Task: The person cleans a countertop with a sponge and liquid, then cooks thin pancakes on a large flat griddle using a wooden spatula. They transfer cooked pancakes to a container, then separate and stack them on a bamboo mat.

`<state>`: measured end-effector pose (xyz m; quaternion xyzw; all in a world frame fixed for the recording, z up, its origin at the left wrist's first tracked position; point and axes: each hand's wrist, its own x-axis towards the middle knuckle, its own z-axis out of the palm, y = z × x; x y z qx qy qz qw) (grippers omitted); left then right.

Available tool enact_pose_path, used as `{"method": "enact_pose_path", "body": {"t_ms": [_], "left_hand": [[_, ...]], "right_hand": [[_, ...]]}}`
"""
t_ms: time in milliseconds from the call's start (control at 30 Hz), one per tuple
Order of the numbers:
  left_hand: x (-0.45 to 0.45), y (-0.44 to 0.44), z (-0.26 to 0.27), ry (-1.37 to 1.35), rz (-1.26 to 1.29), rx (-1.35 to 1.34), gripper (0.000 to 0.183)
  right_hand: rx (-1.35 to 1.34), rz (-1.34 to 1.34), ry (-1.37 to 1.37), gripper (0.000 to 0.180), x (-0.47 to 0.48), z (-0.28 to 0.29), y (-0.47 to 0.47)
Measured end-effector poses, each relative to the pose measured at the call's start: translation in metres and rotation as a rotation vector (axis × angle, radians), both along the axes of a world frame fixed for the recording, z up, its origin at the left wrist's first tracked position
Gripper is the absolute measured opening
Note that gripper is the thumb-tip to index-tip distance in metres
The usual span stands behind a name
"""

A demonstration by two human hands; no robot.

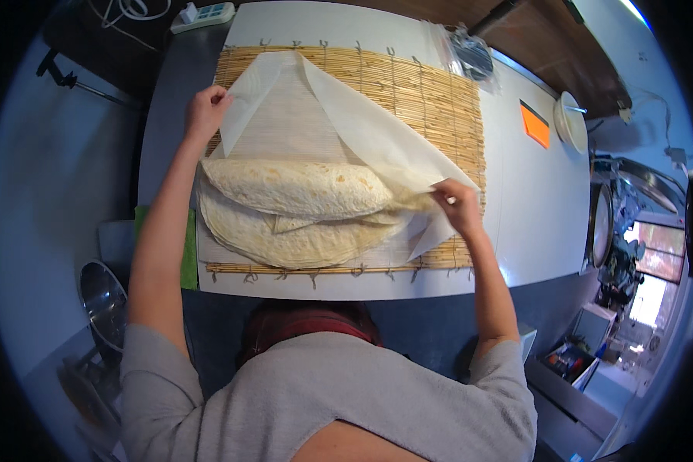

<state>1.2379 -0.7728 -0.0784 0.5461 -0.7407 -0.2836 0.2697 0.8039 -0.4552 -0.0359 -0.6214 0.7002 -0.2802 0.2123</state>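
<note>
A bamboo or reed mat (439,115) lies on the white table. On it rests a stack of large thin flatbreads (300,245), the upper ones folded over away from me along the stack's far part. A translucent white sheet (289,115), like paper or cloth, spreads beyond and partly under the flatbreads, its far sides folded inward. My left hand (208,110) pinches the sheet's edge at the left. My right hand (459,205) pinches the sheet's right corner beside the end of the folded flatbreads, where the picture is slightly blurred.
A power strip (205,18) lies at the far left, plastic bags (473,55) at the back. On the right are an orange and black card-like item (535,124) and a bowl (569,122) with a utensil. A green cloth (189,248) hangs at the left edge.
</note>
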Motion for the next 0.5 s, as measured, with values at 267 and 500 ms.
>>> {"method": "enact_pose_path", "body": {"t_ms": [267,500], "left_hand": [[0.001,-0.041,-0.03,-0.265,0.544,-0.183,0.031],[-0.029,0.01,-0.031,-0.468,-0.215,-0.163,0.057]], "right_hand": [[-0.173,-0.783,0.36,0.022,-0.12,-0.036,-0.125],[-0.233,0.012,0.499,0.047,-0.084,-0.08,-0.103]]}}
